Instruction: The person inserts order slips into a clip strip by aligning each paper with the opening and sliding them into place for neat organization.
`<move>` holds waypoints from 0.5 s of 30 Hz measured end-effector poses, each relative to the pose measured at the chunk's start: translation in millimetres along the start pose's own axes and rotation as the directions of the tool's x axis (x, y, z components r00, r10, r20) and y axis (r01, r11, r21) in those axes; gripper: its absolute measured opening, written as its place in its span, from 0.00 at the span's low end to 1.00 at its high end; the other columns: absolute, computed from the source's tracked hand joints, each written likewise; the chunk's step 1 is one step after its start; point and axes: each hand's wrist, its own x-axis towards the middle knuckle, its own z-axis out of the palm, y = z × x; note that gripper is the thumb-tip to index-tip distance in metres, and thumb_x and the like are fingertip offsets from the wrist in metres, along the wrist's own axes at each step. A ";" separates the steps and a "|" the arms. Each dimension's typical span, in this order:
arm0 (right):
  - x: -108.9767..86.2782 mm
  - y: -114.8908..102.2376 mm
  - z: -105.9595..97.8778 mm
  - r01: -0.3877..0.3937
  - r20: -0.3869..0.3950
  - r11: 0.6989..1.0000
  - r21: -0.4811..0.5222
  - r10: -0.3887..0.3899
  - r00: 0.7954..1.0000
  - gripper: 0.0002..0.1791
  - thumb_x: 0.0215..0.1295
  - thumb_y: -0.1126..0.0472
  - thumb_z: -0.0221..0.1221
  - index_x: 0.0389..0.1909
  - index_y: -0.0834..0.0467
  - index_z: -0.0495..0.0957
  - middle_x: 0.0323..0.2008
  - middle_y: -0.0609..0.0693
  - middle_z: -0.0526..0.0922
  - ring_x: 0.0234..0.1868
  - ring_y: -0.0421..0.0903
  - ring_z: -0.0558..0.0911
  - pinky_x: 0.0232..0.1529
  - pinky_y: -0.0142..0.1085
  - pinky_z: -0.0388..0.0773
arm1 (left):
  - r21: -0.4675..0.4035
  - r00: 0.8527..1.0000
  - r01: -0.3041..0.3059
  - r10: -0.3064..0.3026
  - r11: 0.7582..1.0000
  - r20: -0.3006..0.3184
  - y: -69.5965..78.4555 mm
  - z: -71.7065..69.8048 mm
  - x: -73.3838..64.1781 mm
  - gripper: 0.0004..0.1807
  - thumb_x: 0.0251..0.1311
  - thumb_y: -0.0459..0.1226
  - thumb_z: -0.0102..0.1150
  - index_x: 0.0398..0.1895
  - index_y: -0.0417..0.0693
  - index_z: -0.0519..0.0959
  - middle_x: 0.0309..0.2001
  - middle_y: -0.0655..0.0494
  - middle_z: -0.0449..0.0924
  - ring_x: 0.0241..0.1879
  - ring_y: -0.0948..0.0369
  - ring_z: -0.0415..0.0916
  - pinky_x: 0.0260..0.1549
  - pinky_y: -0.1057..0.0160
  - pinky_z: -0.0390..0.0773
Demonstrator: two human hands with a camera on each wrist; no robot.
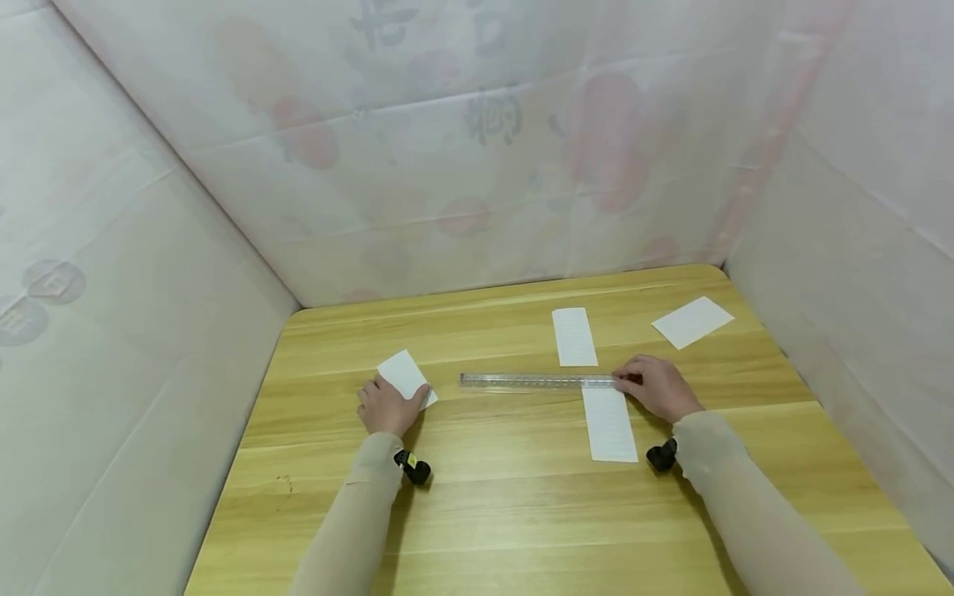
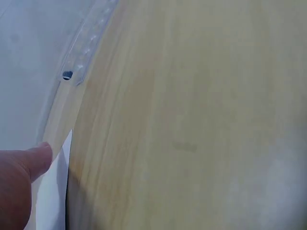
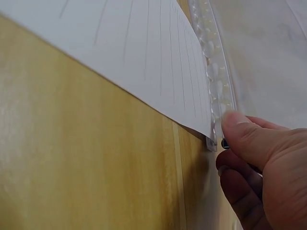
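Observation:
A clear plastic ruler [image 1: 532, 381] lies crosswise on the wooden table, its right end over the top of a lined white paper slip [image 1: 613, 426]. My right hand [image 1: 656, 387] pinches that end between thumb and fingers; the right wrist view shows the thumb [image 3: 240, 129] on the ruler [image 3: 218, 86] beside the lined slip [image 3: 139, 52]. My left hand [image 1: 391, 407] rests on another white slip [image 1: 404, 374] at the left, thumb extended over its lower part. In the left wrist view the thumb [image 2: 38, 160] lies by the slip [image 2: 55, 191]; the other fingers are out of frame.
Behind the ruler lies a lined slip [image 1: 575, 338], and another white slip [image 1: 693, 322] sits at an angle near the far right corner. Pale printed cloth [image 1: 462, 165] walls in the wooden table [image 1: 507, 513] at the back and sides.

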 end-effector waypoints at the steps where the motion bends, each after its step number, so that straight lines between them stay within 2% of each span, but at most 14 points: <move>1: -0.1 0.0 0.3 0.002 -0.001 1.000 0.000 -0.002 1.000 0.08 0.62 0.59 0.65 0.42 0.53 0.86 0.37 0.46 0.83 0.37 0.45 0.80 0.38 0.44 0.77 | 0.011 1.000 0.006 -0.007 1.000 0.003 -0.5 1.1 1.0 0.56 0.50 0.68 0.58 0.61 0.26 0.61 0.49 0.32 0.64 0.49 0.40 0.62 0.45 0.41 0.67; 4: -0.6 0.4 0.4 0.008 -0.001 1.000 0.008 -0.008 1.000 0.08 0.62 0.59 0.65 0.42 0.53 0.86 0.37 0.46 0.83 0.37 0.45 0.80 0.38 0.43 0.77 | 0.055 1.000 0.008 -0.009 0.998 0.020 -3.7 5.4 4.6 0.56 0.49 0.71 0.56 0.59 0.27 0.61 0.48 0.34 0.63 0.48 0.41 0.62 0.44 0.42 0.67; 7: -0.9 1.8 0.0 0.009 0.000 1.000 0.013 -0.009 1.000 0.09 0.63 0.59 0.64 0.43 0.53 0.85 0.38 0.46 0.83 0.38 0.45 0.80 0.39 0.44 0.77 | 0.075 0.999 -0.003 0.001 0.997 0.032 -7.6 8.9 8.2 0.58 0.48 0.71 0.55 0.62 0.28 0.60 0.49 0.34 0.63 0.49 0.40 0.61 0.44 0.42 0.67; 15: 0.0 3.4 0.9 0.008 -0.001 1.000 0.026 -0.008 1.000 0.08 0.63 0.59 0.64 0.42 0.53 0.86 0.38 0.46 0.83 0.38 0.45 0.80 0.39 0.44 0.78 | 0.043 0.997 -0.031 0.027 0.999 0.077 -15.3 7.7 11.1 0.57 0.48 0.69 0.59 0.67 0.33 0.59 0.55 0.34 0.60 0.53 0.39 0.59 0.46 0.40 0.68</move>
